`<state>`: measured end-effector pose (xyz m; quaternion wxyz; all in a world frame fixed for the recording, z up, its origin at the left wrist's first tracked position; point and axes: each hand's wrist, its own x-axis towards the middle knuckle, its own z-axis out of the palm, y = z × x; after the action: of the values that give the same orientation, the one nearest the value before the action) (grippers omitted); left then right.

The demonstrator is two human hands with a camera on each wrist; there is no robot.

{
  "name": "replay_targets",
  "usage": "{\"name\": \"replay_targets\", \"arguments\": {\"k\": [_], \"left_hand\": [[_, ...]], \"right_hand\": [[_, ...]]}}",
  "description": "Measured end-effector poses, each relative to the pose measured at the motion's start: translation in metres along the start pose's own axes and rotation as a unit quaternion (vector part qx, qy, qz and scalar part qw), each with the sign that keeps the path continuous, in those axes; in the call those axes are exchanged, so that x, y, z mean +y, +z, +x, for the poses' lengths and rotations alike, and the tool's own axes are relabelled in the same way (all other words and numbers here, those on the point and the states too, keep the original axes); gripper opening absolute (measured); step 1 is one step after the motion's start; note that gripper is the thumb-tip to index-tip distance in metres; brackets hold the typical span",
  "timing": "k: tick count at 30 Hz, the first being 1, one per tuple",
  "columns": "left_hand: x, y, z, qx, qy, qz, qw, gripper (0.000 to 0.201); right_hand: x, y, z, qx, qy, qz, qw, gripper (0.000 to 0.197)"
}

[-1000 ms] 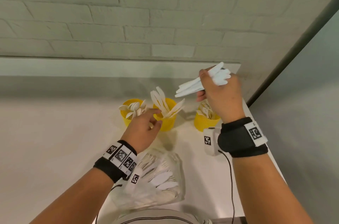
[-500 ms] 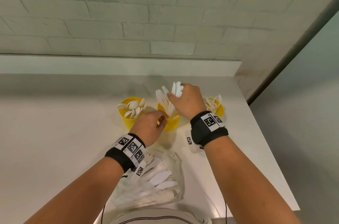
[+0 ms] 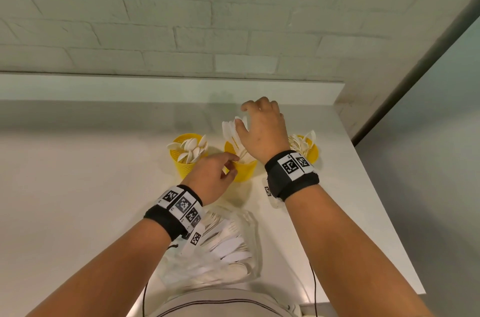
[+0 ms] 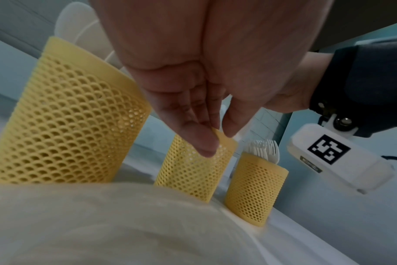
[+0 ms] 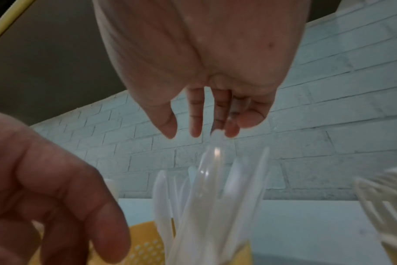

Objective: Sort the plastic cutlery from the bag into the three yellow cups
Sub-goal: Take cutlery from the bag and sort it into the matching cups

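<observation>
Three yellow mesh cups stand in a row: the left cup (image 3: 185,161) holds spoons, the middle cup (image 3: 244,171) knives (image 3: 230,132), the right cup (image 3: 310,153) forks. My left hand (image 3: 230,166) pinches the near rim of the middle cup (image 4: 193,170) between thumb and fingers (image 4: 204,141). My right hand (image 3: 249,119) hovers over that cup with its fingers straight and spread. Its fingertips (image 5: 195,132) just touch the tops of the knives (image 5: 206,197) standing in the cup. The clear bag (image 3: 223,246) with more white cutlery lies near me, under my left wrist.
The cups stand near the back of a white table (image 3: 78,200), below a white brick wall. The table's right edge (image 3: 384,213) runs close to the right cup (image 4: 254,188). A cable (image 3: 313,283) trails off the near right side.
My right hand carried a bundle of knives from above the right cup down into the middle cup and let go; its fingers now spread above them. My left hand stayed at the rim.
</observation>
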<state>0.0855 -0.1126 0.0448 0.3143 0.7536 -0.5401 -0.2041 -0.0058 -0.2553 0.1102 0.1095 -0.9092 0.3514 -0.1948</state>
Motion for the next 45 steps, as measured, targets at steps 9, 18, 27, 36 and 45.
{"name": "replay_targets", "arguments": {"k": [9, 18, 27, 36, 45], "left_hand": [[0.01, -0.009, -0.007, -0.005, -0.007, -0.013, 1.0, 0.034], [0.011, -0.035, -0.082, -0.114, 0.035, -0.018, 0.993, 0.01], [-0.014, -0.013, -0.125, -0.282, 0.032, 0.234, 0.93, 0.024], [-0.007, -0.013, -0.128, -0.268, -0.069, 0.273, 0.921, 0.046], [0.001, 0.001, -0.14, -0.268, -0.086, 0.27, 0.921, 0.085]], "right_hand": [[-0.003, 0.012, 0.003, -0.146, -0.039, -0.067, 0.986, 0.054], [-0.011, -0.055, -0.084, 0.052, -0.075, 0.226, 0.97, 0.019], [-0.009, 0.021, -0.2, -0.373, -0.135, 0.046, 0.917, 0.024], [0.0, 0.035, -0.212, -0.322, -0.154, 0.014, 0.934, 0.021], [-0.006, 0.046, -0.209, -0.226, -0.114, -0.001, 0.967, 0.016]]}}
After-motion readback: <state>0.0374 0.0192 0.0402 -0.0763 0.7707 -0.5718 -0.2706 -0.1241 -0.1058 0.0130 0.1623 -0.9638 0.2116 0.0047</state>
